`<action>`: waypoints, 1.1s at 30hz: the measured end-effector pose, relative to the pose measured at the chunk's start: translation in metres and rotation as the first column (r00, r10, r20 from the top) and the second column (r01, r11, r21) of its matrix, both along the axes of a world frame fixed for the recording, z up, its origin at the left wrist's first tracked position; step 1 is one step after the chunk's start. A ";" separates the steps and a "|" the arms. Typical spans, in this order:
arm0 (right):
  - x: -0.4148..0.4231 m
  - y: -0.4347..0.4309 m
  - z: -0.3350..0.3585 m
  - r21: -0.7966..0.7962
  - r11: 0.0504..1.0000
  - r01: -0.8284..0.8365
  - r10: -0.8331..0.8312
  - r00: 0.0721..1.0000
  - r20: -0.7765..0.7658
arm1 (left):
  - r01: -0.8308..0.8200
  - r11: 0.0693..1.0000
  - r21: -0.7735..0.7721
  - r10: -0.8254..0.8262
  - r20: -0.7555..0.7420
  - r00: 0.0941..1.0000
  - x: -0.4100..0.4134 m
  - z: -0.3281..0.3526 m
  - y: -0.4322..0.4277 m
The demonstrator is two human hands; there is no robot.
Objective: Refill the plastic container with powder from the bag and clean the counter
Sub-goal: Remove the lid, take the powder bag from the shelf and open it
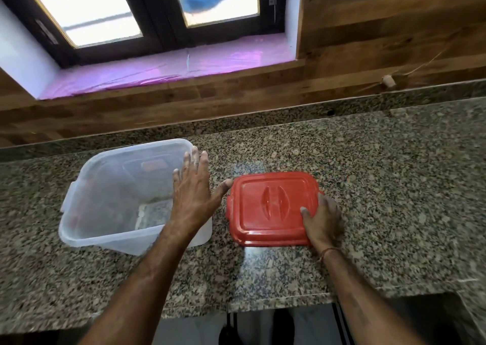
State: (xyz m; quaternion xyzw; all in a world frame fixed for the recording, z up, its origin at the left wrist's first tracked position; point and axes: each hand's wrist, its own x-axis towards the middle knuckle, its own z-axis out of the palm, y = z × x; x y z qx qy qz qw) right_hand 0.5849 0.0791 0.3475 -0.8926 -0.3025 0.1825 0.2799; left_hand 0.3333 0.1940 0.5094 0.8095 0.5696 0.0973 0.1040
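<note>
A clear plastic container (110, 194) stands open on the granite counter (394, 187) at the left, with a thin trace of white powder on its bottom. My left hand (193, 192) hovers flat over the container's right rim, fingers spread, holding nothing. The red lid (265, 208) lies flat on the counter just to the right of the container. My right hand (322, 222) rests on the lid's right front corner, thumb on top and fingers at its edge. No bag is in view.
A wood-panelled wall (381, 29) rises behind the counter, with a pink-lined window sill (171, 71) above it. The counter's front edge (263, 310) runs close to my body, with a dark gap under it.
</note>
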 end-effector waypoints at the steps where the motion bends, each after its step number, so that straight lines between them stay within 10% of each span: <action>1: -0.005 0.000 0.007 0.014 1.000 -0.012 0.012 1.000 0.013 | 0.005 1.000 0.001 -0.005 0.028 1.000 0.000 0.002 -0.001; 16: -0.216 0.068 0.184 0.648 0.654 -0.390 0.280 0.921 0.271 | -0.221 0.965 0.144 0.189 0.207 0.960 -0.213 0.044 -0.027; 33: -0.538 0.187 0.231 0.443 0.344 -0.828 0.740 0.530 0.414 | -0.549 0.826 0.126 0.511 0.245 0.824 -0.547 0.097 -0.008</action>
